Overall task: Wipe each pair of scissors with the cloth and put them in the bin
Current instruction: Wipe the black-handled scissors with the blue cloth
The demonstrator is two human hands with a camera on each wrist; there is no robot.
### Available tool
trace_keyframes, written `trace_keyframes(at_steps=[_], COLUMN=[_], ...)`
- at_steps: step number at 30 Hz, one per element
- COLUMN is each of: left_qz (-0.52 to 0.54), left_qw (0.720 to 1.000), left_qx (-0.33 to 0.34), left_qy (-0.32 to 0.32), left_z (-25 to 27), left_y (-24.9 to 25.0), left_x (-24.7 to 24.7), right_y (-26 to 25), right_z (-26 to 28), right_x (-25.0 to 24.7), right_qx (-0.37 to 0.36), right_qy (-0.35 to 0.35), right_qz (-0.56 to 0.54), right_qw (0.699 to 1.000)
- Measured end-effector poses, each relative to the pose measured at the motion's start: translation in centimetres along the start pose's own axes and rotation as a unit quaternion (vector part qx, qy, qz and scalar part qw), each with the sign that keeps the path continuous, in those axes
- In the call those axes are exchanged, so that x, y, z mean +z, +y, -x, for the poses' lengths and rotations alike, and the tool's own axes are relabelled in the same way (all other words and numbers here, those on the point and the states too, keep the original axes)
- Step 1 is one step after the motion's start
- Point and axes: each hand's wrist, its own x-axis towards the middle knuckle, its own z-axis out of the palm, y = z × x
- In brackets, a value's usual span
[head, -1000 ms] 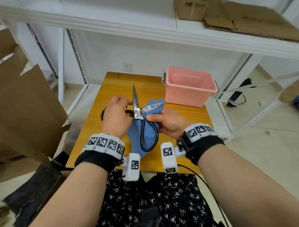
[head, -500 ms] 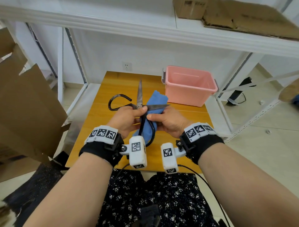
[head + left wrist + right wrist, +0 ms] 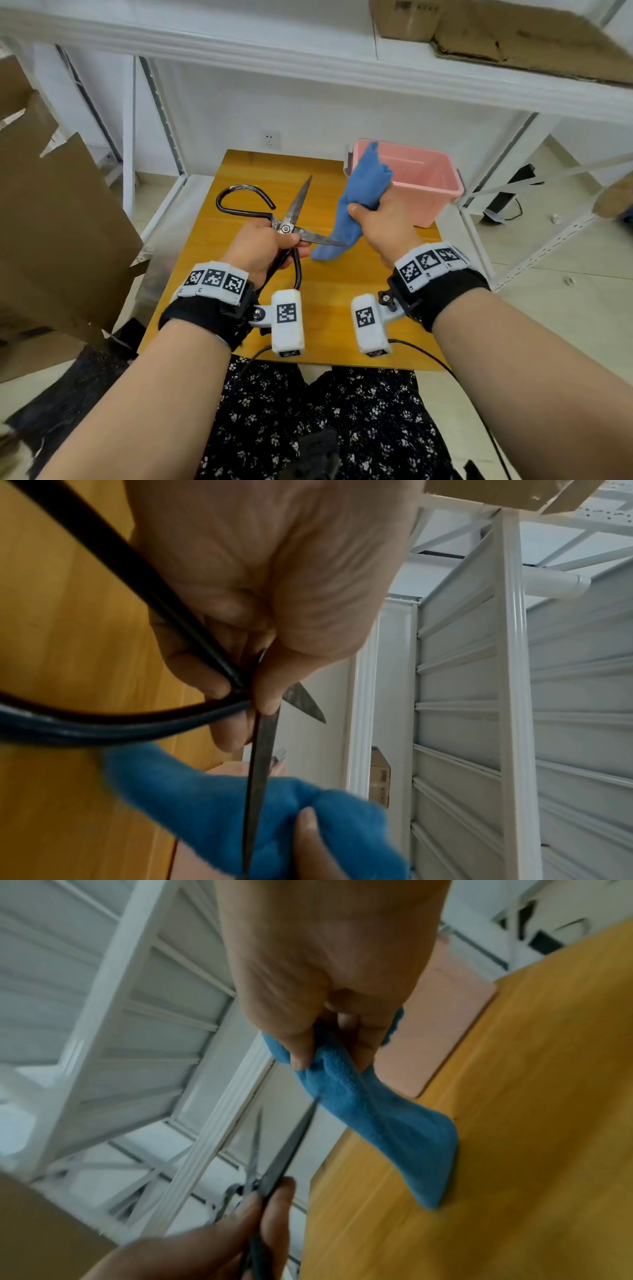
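Black-handled metal scissors [image 3: 286, 228] stand spread wide above the wooden table [image 3: 329, 284]. My left hand [image 3: 263, 245] grips them at the pivot and handle shanks [image 3: 219, 666]. One blade points away up the table, the other points right into the blue cloth [image 3: 356, 202]. My right hand [image 3: 380, 224] grips the bunched cloth [image 3: 346, 1088], folded round that blade's tip [image 3: 255, 804]; its lower end touches the table. The pink bin [image 3: 421, 183] stands at the table's back right, just beyond the right hand.
A white metal shelf frame [image 3: 308, 65] runs overhead and behind the table, with cardboard [image 3: 513, 31] on top. A large cardboard sheet [image 3: 51, 219] leans at the left. The table's near edge is by my lap.
The scissors have turned and opened wider, one handle loop now out to the far left. My right hand has slid the cloth outward along the right-pointing blade, towards the bin.
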Motion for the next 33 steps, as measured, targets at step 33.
trace_keyframes(at_steps=[33], left_qz=[-0.074], left_qw=[0.988], left_qx=[0.039], left_qy=[-0.127], left_z=[0.8], left_y=[-1.1], left_x=[2.7], right_y=[-1.1], right_z=[1.7], right_x=[3.5], right_qx=[0.126], right_qy=[-0.021], right_qz=[0.020], right_qw=[0.992])
